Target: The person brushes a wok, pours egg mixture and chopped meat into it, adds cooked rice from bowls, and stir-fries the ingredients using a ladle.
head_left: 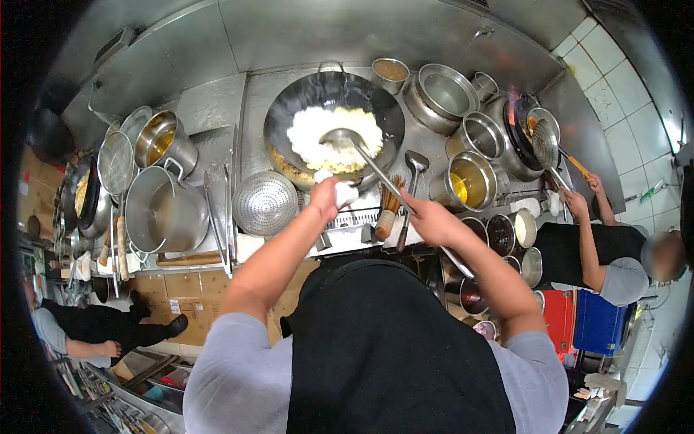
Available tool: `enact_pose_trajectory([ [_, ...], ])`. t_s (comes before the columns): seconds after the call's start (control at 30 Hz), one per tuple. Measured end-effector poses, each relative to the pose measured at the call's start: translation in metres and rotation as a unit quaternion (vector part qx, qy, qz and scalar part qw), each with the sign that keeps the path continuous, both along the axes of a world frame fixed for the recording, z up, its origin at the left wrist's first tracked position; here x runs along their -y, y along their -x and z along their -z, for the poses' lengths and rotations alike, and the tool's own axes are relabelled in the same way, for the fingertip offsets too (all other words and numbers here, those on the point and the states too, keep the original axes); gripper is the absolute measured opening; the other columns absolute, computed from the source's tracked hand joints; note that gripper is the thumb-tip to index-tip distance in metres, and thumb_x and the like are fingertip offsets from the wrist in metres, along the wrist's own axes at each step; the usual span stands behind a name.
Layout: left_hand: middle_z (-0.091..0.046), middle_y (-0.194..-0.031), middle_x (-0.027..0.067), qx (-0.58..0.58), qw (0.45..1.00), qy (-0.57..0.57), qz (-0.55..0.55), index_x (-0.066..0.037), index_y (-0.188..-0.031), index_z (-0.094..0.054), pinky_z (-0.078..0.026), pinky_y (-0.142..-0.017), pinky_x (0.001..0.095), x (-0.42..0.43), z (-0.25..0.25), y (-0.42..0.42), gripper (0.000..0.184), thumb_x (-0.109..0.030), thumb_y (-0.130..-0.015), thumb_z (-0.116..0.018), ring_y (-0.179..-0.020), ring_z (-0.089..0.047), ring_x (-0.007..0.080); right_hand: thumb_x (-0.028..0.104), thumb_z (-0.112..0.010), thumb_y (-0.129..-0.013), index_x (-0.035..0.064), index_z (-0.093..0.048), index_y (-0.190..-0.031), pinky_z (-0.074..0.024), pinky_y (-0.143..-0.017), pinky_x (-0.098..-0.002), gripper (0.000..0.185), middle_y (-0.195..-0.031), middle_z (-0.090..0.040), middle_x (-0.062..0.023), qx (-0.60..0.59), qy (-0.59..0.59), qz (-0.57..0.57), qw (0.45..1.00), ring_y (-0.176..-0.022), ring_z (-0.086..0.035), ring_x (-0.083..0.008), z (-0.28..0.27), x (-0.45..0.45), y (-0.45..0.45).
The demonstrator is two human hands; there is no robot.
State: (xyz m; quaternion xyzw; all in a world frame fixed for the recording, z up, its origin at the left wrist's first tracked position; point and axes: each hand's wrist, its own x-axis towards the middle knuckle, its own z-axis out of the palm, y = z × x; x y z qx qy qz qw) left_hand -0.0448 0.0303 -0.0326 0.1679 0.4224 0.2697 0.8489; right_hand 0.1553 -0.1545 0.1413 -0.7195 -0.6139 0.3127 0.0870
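Note:
A large black wok (390,119) sits on the burner before me, holding a steaming heap of white and pale yellow food (307,137) that looks like rice. My left hand (325,199) is closed on a folded white cloth (347,194) at the wok's near rim. With my right hand (428,218) I grip the long handle of a metal ladle (376,170); its bowl rests in the food. Close to my right hand are a bamboo brush (387,217) and a wok spatula (416,163). Left of the wok lies a perforated strainer (264,204).
To the left stand a deep stockpot (163,210) and a pot of oil (160,141). On the right are another oil pot (470,181) and several metal containers. Beyond them a co-worker (585,246) works at a flaming wok (517,137). Another person (94,333) is at far left.

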Motion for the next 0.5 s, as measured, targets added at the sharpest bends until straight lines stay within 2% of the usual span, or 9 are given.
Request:
enact_pose_trajectory([
  [0.1,-0.066,-0.101,0.0158,-0.056,0.991,-0.115,-0.041,0.0,-0.115,-0.056,-0.064,-0.074,0.0483,0.035,0.053,0.016,0.023,-0.008,-0.093,-0.057,-0.085,-0.072,0.0328,0.008,-0.055,-0.092,0.0101,-0.035,-0.159,-0.0525,-0.088,-0.0502,0.069,-0.108,-0.068,-0.0321,0.0,-0.052,0.057,0.997,-0.097,-0.067,-0.0488,0.022,-0.013,0.021],
  [0.17,-0.066,-0.104,0.0158,0.002,1.0,0.009,0.01,-0.002,-0.116,-0.056,-0.064,-0.075,0.0483,0.048,0.049,0.035,0.024,-0.005,-0.092,-0.056,-0.088,-0.072,0.0329,0.009,-0.055,-0.093,0.0142,-0.038,-0.158,-0.0527,-0.086,-0.0516,0.068,-0.105,-0.069,-0.0295,-0.018,-0.17,0.058,0.984,-0.092,-0.068,-0.0476,0.031,-0.007,0.016],
  [0.27,-0.066,-0.105,0.0184,0.01,0.999,0.016,-0.03,-0.001,-0.115,-0.054,-0.065,-0.074,0.0522,0.052,-0.003,0.034,0.024,0.001,-0.091,-0.051,-0.088,-0.073,0.0361,0.002,-0.054,-0.094,0.0108,-0.042,-0.158,-0.0586,-0.079,-0.0412,0.066,-0.107,-0.074,-0.0218,-0.072,-0.221,0.04,0.972,-0.083,-0.073,-0.0353,-0.017,0.019,0.018],
  [0.3,-0.066,-0.102,0.0194,0.061,0.997,0.034,-0.027,0.0,-0.113,-0.053,-0.065,-0.073,0.0526,0.036,-0.005,0.028,0.021,-0.003,-0.093,-0.052,-0.086,-0.073,0.0369,0.001,-0.054,-0.094,0.0125,-0.043,-0.157,-0.0583,-0.07,-0.0365,0.066,-0.105,-0.074,-0.0193,-0.226,-0.116,0.127,0.959,-0.075,-0.072,-0.0273,-0.035,0.025,0.016],
  [0.33,-0.066,-0.1,0.0197,0.036,0.997,0.02,-0.063,0.001,-0.112,-0.053,-0.065,-0.072,0.0528,0.021,-0.003,0.017,0.02,-0.004,-0.093,-0.053,-0.084,-0.073,0.0372,0.0,-0.054,-0.094,0.0143,-0.045,-0.157,-0.0581,-0.06,-0.0317,0.066,-0.104,-0.074,-0.0168,-0.371,-0.003,0.212,0.904,-0.066,-0.07,-0.0193,-0.047,0.032,0.016],
  [0.37,-0.066,-0.099,0.0199,0.011,0.995,0.006,-0.099,0.002,-0.111,-0.052,-0.065,-0.071,0.0531,0.006,0.001,0.007,0.019,-0.006,-0.094,-0.053,-0.083,-0.073,0.0375,0.002,-0.05,-0.097,0.0121,-0.044,-0.157,-0.0561,-0.055,-0.0295,0.061,-0.096,-0.074,-0.0199,-0.42,-0.013,0.226,0.879,-0.052,-0.062,-0.0194,-0.056,0.026,0.014],
  [0.43,-0.065,-0.097,0.0199,0.014,0.994,-0.011,-0.107,0.002,-0.111,-0.051,-0.064,-0.069,0.054,-0.022,0.017,-0.005,0.02,-0.008,-0.094,-0.054,-0.081,-0.072,0.0373,0.011,-0.046,-0.1,-0.0008,-0.048,-0.15,-0.0556,-0.053,-0.0277,0.052,-0.103,-0.073,-0.0237,-0.546,-0.016,0.207,0.812,-0.059,-0.067,-0.0173,-0.056,0.003,-0.008],
  [0.47,-0.066,-0.097,0.0195,0.024,0.994,-0.01,-0.105,0.003,-0.114,-0.05,-0.064,-0.067,0.055,-0.037,0.026,-0.009,0.022,-0.008,-0.095,-0.054,-0.08,-0.072,0.0376,0.02,-0.044,-0.101,-0.0054,-0.045,-0.15,-0.0606,-0.067,-0.0325,0.054,-0.11,-0.069,-0.0321,-0.649,-0.03,0.198,0.734,-0.07,-0.071,-0.0251,-0.034,-0.014,-0.022],
  [0.5,-0.066,-0.097,0.0195,0.026,0.994,-0.012,-0.104,0.003,-0.114,-0.05,-0.064,-0.067,0.055,-0.048,0.045,-0.013,0.022,-0.008,-0.095,-0.054,-0.08,-0.072,0.0376,0.023,-0.045,-0.101,-0.004,-0.039,-0.153,-0.0584,-0.091,-0.0413,0.059,-0.125,-0.061,-0.04,-0.76,-0.011,0.165,0.629,-0.096,-0.071,-0.0324,-0.046,-0.026,-0.022],
])
